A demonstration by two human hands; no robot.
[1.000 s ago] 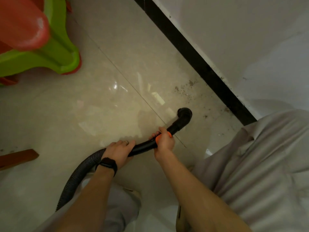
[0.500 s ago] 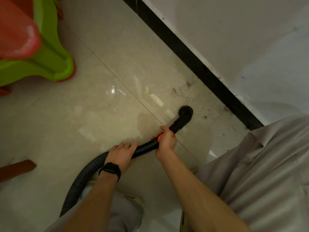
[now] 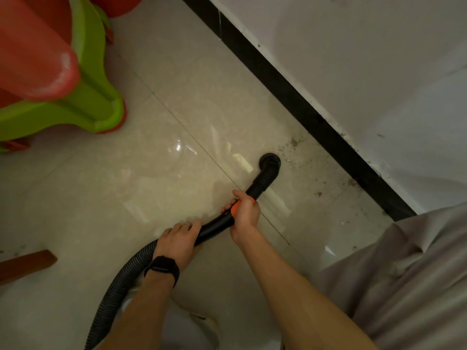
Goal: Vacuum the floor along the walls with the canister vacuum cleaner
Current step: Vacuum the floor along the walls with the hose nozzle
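Beige glossy tiles, grit by black skirting; left hand, right hand around vacuum hose.

nozzle advanced — nearer dirt, nearer baseboard

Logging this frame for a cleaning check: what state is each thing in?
left grip: curled round the black tube.
right grip: curled round the tube's orange collar.
nozzle: mouth down at the floor, apart from the skirting.
hose: curved, trailing out of frame below.
dirt: scattered beside the skirting, not yet picked up.
green stool: standing on the floor.
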